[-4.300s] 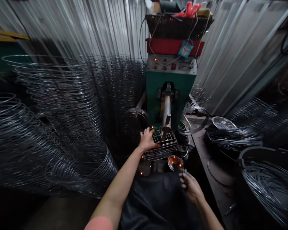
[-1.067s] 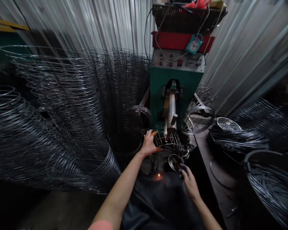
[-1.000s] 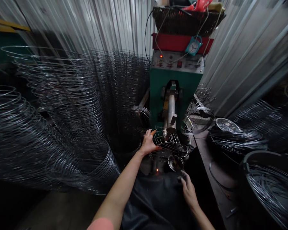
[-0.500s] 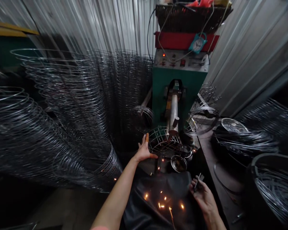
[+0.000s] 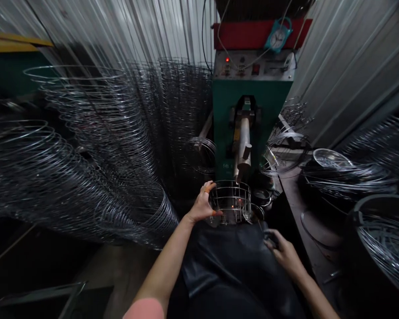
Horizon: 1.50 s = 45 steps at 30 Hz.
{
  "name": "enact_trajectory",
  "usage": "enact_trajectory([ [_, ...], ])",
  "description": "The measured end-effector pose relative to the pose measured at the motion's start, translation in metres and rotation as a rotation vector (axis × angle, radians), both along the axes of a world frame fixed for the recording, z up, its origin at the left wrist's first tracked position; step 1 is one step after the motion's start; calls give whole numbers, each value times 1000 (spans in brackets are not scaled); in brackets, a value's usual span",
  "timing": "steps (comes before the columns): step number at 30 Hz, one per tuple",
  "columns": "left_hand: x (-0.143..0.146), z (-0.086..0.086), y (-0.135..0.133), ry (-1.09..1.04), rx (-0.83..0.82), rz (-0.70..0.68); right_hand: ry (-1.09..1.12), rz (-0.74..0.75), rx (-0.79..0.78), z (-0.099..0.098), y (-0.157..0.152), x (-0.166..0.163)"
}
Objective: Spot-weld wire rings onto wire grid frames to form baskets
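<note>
The left hand [image 5: 202, 204] grips the side of a wire basket [image 5: 230, 199], while the right hand [image 5: 284, 254] curls around something small, too dark to make out.

the left arm [image 5: 164, 268] is stretched forward and up from the near edge of the scene, a pink sleeve [image 5: 142, 309] being seen at the shoulder end. the left hand [image 5: 202, 204] is held near the centre, with its fingers [image 5: 210, 186] spread and arched rightward and orange coverings seen on two fingertips. the right arm [image 5: 315, 297] is angled in from the near right. the right hand [image 5: 284, 255] is kept lower, well apart from the left, with its fingers [image 5: 269, 243] curled inward.
</note>
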State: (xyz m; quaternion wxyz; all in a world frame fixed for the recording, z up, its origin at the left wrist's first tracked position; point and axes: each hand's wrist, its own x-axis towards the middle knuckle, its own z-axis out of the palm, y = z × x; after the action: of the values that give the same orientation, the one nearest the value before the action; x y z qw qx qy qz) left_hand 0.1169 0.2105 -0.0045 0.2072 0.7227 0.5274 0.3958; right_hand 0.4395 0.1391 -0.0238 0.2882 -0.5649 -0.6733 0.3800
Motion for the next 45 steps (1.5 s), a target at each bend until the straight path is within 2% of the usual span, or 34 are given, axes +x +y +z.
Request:
enact_trajectory([
  [3,13,18,-11,204,-26,-87,-29,290,10,59,19,-32],
  [4,18,23,-13,250,-31,-99,-57,375,1,72,27,-44],
  [6,27,32,-16,307,-33,-113,-128,437,30,83,41,-65],
  [8,33,39,-17,329,-34,-125,-198,392,124,80,53,-81],
  [11,35,43,-16,317,-58,-123,-230,309,298,64,63,-93],
  [13,33,43,-14,288,-81,-114,-186,344,345,55,64,-93],
  [16,30,39,-9,258,-109,-118,-104,477,343,51,64,-88],
  [18,30,36,-5,249,-121,-120,-98,513,359,49,65,-85],
  [27,32,32,12,197,-133,-123,-204,465,430,41,76,-84],
  [37,32,29,33,163,-147,-117,-210,441,495,50,97,-87],
  [42,38,25,30,202,-142,-56,-234,390,507,42,94,-84],
  [45,38,27,38,203,-144,-28,-290,352,511,44,99,-87],
])
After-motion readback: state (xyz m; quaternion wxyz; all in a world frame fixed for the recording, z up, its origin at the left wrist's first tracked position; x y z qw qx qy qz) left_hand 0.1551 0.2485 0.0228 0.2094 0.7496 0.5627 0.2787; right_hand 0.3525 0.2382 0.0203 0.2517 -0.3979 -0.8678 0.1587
